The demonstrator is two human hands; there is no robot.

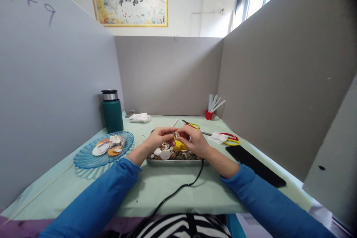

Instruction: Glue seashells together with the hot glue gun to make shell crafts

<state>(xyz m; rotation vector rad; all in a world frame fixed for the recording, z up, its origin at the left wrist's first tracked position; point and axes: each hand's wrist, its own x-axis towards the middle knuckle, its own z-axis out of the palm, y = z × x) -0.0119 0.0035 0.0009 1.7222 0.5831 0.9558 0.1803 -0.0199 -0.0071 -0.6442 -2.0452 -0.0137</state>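
Above a metal tray (178, 163), my left hand (160, 137) and my right hand (194, 140) meet fingertip to fingertip. Pinched between them is a small brown-and-white shell (175, 134), partly covered by the fingers. Loose shells (165, 154), white and brown, fill the tray under my hands. Among them lies a yellow object (180, 146), half hidden by my right hand, so its kind is unclear. Both hands are closed at the fingertips.
A blue glass plate (83, 157) holding several shells stands left, before a green bottle (112, 115). Scissors (231, 139), more scissors (192, 124), a black phone-like slab (255, 165) and a red cup (209, 115) of white sticks lie right. A black cord (178, 189) crosses the front.
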